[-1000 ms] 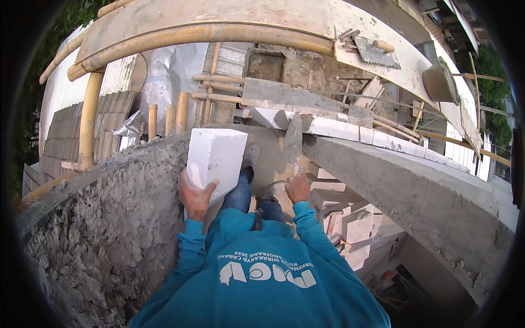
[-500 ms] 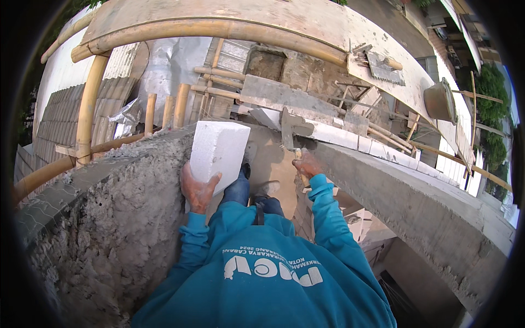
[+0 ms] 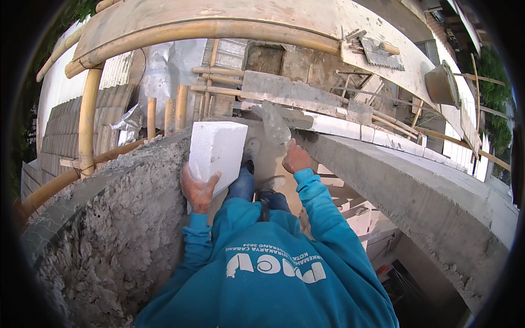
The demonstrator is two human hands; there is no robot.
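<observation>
In my left hand [image 3: 198, 190] is a white lightweight block [image 3: 217, 147], gripped along its lower left side, over my jeans and shoes. My right hand [image 3: 297, 158] is closed round a trowel, its handle mostly covered by my fingers; the grey blade [image 3: 276, 123] points forward and left, at a row of white blocks [image 3: 367, 133] topped with grey mortar near the blade. Whether the blade touches the row is hard to tell. A rough plastered wall [image 3: 120, 229] rises on my left, and a concrete beam [image 3: 399, 202] runs on my right.
Bamboo scaffold poles [image 3: 87, 126] and a long board [image 3: 240, 13] stand beyond the walls, with a bucket [image 3: 440, 85] and a notched metal tool [image 3: 377, 52] on the board. Corrugated sheets [image 3: 74, 120] lie lower left. An opening [image 3: 415, 273] drops away below the beam.
My right hand has moved forward and up, and the trowel blade has swung leftward over the white block row. My left hand has shifted slightly forward with its block.
</observation>
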